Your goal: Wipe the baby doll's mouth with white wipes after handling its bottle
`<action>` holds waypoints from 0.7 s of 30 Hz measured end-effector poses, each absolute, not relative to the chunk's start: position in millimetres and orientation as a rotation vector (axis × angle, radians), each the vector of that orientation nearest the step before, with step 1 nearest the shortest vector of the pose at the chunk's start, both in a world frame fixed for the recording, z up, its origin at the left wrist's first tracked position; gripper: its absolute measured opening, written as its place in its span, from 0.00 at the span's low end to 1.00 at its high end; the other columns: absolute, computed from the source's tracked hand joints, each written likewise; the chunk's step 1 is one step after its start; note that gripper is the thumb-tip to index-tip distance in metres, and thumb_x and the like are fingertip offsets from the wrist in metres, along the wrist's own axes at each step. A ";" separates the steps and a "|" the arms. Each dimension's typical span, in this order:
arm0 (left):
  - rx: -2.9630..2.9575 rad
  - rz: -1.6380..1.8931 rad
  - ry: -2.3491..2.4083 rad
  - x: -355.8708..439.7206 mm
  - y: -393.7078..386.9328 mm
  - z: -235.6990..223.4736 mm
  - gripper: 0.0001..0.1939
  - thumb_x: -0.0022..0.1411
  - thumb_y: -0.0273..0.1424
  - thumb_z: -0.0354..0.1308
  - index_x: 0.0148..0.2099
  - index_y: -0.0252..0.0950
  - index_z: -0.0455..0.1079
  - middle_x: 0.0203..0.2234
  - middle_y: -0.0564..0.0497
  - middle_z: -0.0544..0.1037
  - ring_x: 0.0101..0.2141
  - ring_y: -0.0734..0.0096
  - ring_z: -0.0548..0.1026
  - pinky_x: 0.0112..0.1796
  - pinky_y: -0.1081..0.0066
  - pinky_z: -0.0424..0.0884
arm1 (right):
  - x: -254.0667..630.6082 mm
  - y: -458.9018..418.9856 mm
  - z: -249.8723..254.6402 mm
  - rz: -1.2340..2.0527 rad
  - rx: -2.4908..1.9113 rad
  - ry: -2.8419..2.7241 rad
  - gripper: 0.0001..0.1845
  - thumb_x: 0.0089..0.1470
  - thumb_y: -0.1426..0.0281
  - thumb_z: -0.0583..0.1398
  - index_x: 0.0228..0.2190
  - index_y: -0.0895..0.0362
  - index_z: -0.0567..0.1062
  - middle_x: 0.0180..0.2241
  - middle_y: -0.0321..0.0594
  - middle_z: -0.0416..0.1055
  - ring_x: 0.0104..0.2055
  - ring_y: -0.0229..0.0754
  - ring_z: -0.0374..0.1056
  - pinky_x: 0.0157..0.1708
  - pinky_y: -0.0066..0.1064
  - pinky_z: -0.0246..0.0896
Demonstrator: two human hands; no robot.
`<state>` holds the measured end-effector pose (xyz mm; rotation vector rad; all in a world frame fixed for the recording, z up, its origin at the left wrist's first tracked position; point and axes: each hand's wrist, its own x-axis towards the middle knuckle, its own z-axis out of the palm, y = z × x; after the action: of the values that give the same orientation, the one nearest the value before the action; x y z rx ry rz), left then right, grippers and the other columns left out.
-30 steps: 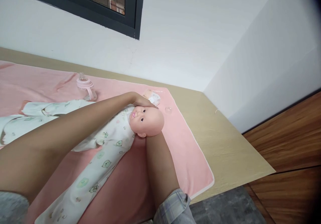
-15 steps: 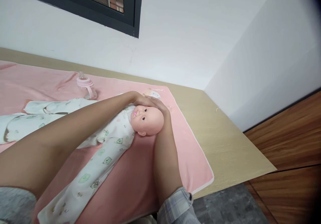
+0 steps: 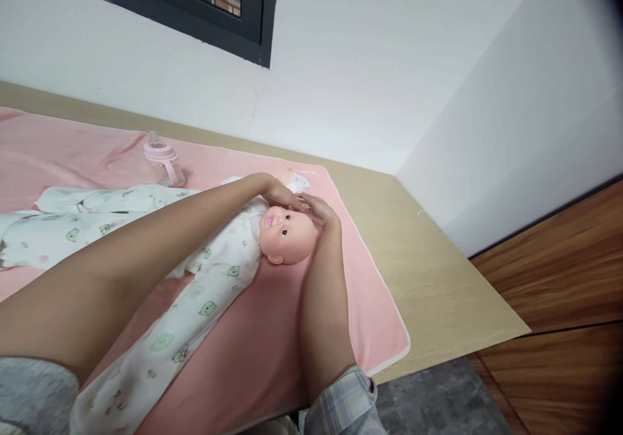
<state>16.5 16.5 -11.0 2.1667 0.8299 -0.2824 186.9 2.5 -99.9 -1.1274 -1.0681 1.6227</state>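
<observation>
A baby doll (image 3: 289, 237) lies on its back with its bald head toward the right. It wears a white long-sleeved outfit (image 3: 217, 260) printed with green animals, one sleeve stretched toward me. Reaching across its chest, my left hand (image 3: 282, 193) rests at the far side of the head, fingers extended. My right hand (image 3: 321, 210) curves round the crown from the right, its fingers stretched toward the left fingertips. The fingertips meet beside the head; some are partly hidden behind it. Neither hand is closed round anything.
A pink blanket (image 3: 370, 318) covers much of the tan tabletop (image 3: 413, 266). A pink-lidded baby bottle (image 3: 164, 162) with handles stands behind the doll's legs. A small white printed cloth (image 3: 298, 180) lies beyond my hands. White walls, a dark window frame (image 3: 265, 19) and wooden panels (image 3: 559, 279) surround the table.
My overlapped hands have drawn slightly apart so that the fingertips now meet. My right hand has shifted a little right, off the doll's crown. The view has moved slightly.
</observation>
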 end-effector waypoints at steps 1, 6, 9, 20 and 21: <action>2.189 -0.308 0.875 13.0 19.4 -5.7 0.34 0.53 0.56 0.56 0.52 0.36 0.76 0.45 0.38 0.80 0.46 0.49 0.76 0.46 0.61 0.73 | 186.5 2.6 -100.7 1.639 -1.123 -1.067 0.08 0.61 0.66 0.58 0.38 0.56 0.75 0.35 0.37 0.77 0.36 0.34 0.74 0.43 0.28 0.70; 2.373 -0.195 1.072 -19.7 15.5 26.1 0.32 0.57 0.49 0.52 0.58 0.35 0.68 0.49 0.38 0.77 0.46 0.50 0.76 0.50 0.57 0.68 | 179.4 -1.8 -101.8 1.694 -1.079 -0.986 0.08 0.60 0.65 0.60 0.37 0.57 0.75 0.38 0.40 0.77 0.44 0.39 0.74 0.47 0.31 0.70; 2.469 -0.040 1.146 -42.7 -3.1 40.6 0.28 0.61 0.46 0.47 0.59 0.41 0.67 0.55 0.44 0.75 0.50 0.55 0.74 0.48 0.65 0.67 | 172.6 -7.0 -101.2 1.715 -1.068 -0.957 0.10 0.59 0.62 0.61 0.36 0.56 0.75 0.38 0.40 0.76 0.46 0.41 0.74 0.49 0.33 0.70; 2.556 0.219 1.220 -83.5 -35.3 27.2 0.30 0.64 0.48 0.45 0.62 0.39 0.66 0.56 0.47 0.74 0.51 0.56 0.74 0.47 0.68 0.67 | 178.2 -6.6 -98.4 1.657 -0.948 -1.047 0.14 0.61 0.61 0.57 0.41 0.55 0.78 0.42 0.41 0.77 0.45 0.38 0.74 0.50 0.31 0.69; 2.550 0.286 1.218 -85.0 -36.1 25.0 0.30 0.64 0.48 0.46 0.62 0.38 0.65 0.56 0.46 0.74 0.52 0.56 0.74 0.47 0.68 0.68 | 181.7 -4.7 -95.6 1.631 -0.931 -1.086 0.14 0.62 0.61 0.57 0.40 0.55 0.79 0.41 0.41 0.77 0.44 0.37 0.74 0.48 0.29 0.69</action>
<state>-85.0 -36.1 25.0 2.5501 1.2180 0.2856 181.7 -4.7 -95.6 -0.9310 -1.0855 1.6312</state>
